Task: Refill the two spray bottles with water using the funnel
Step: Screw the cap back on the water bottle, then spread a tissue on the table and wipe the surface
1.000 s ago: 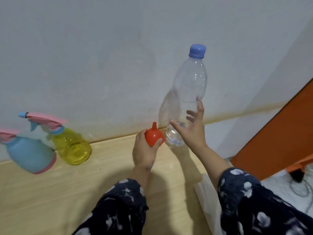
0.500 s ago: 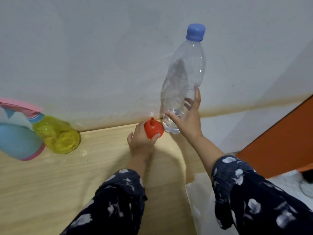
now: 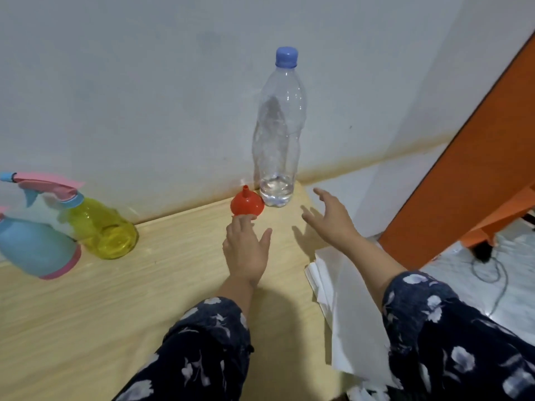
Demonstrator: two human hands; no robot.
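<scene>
Fingers [image 3: 246, 219] loose — two spray bottles [image 3: 104, 230], one funnel [image 3: 247, 202].

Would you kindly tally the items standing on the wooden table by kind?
Spray bottles: 2, a blue spray bottle and a yellow spray bottle
Water bottles: 1, the clear water bottle
Funnels: 1, the red funnel
Total: 4

Red funnel [image 3: 247, 204], yellow spray bottle [image 3: 105, 233], blue spray bottle [image 3: 36, 248], floral navy sleeves [image 3: 451, 337].
</scene>
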